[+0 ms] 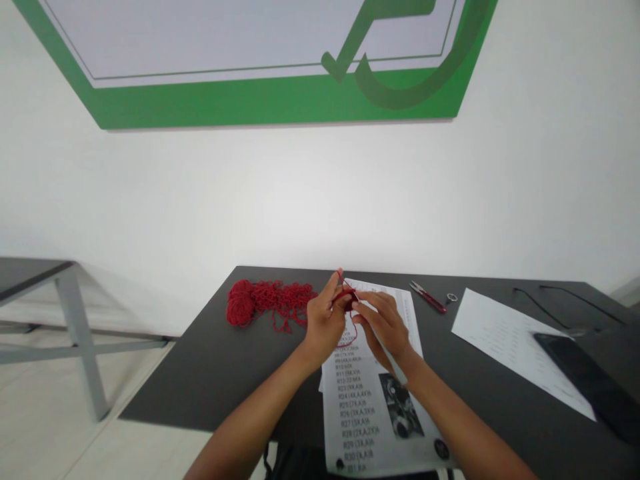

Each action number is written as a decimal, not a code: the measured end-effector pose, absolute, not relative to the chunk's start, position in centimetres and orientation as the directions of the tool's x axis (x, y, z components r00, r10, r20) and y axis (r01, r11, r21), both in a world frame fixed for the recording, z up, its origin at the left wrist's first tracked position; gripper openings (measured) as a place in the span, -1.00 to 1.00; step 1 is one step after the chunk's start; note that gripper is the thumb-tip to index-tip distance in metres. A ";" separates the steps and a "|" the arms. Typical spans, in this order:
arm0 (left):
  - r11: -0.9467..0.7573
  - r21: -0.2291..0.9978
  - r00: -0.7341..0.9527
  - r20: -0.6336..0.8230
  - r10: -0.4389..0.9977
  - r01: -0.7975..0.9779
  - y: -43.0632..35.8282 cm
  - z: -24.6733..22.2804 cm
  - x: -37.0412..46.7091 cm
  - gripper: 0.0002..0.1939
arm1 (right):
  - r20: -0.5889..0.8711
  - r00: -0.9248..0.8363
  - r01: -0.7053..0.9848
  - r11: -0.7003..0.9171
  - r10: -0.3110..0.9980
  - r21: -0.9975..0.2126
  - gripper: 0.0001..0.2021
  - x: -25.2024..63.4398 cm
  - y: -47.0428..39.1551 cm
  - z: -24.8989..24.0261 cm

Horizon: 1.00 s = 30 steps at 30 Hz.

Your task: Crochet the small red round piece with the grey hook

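My left hand [323, 320] pinches a small piece of red crochet work [350, 301], partly hidden by the fingers. Red yarn [341, 273] runs over its raised index finger. My right hand [385, 323] is closed around a crochet hook with a pale handle [394, 362], which slants back past the wrist. The hook's tip meets the crochet work, too small to make out clearly. A loop of yarn hangs below both hands, above a printed pattern sheet [360, 413] with row lines and a dark photo. Left of my hands lies a red yarn ball [241, 303] beside loose, tangled yarn [285, 300].
Red-handled thread snips [429, 297] with a ring lie to the right on the dark table [200, 373]. Farther right are another printed sheet [500, 333], a black phone [585, 380] and eyeglasses [545, 310]. A white wall [320, 200] stands behind the table.
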<state>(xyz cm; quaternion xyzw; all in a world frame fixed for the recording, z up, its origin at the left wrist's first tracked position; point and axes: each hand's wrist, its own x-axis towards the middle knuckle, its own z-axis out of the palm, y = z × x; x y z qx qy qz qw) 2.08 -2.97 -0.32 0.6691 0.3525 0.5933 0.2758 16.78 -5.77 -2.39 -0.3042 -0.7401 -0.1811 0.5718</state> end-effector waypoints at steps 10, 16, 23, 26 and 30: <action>-0.656 0.706 0.035 0.673 0.739 0.269 -2.7 -0.5 1.8 -0.59 | 0.947 -0.110 0.680 0.718 0.303 -0.150 -0.90 15.4 -6.7 -2.9; -0.798 0.502 0.068 0.831 0.552 0.334 -1.8 -0.9 1.4 -0.66 | 0.920 -0.030 0.651 0.706 0.390 -0.278 -0.90 15.0 -6.8 -2.9; -0.790 0.506 0.075 0.824 0.561 0.346 -1.5 -0.8 1.4 -0.67 | 0.704 0.182 0.500 0.552 0.687 -0.668 -0.71 14.8 -7.8 -2.5; -0.796 0.469 0.084 0.840 0.535 0.383 -1.5 -1.4 1.6 -0.64 | 0.569 0.300 0.344 0.470 0.766 -0.813 -0.66 14.5 -8.1 -2.4; -0.771 0.466 0.086 0.831 0.550 0.434 -1.4 -2.6 2.0 -0.60 | 0.419 0.352 -0.008 0.451 0.837 -0.893 -0.72 14.2 -7.9 -2.4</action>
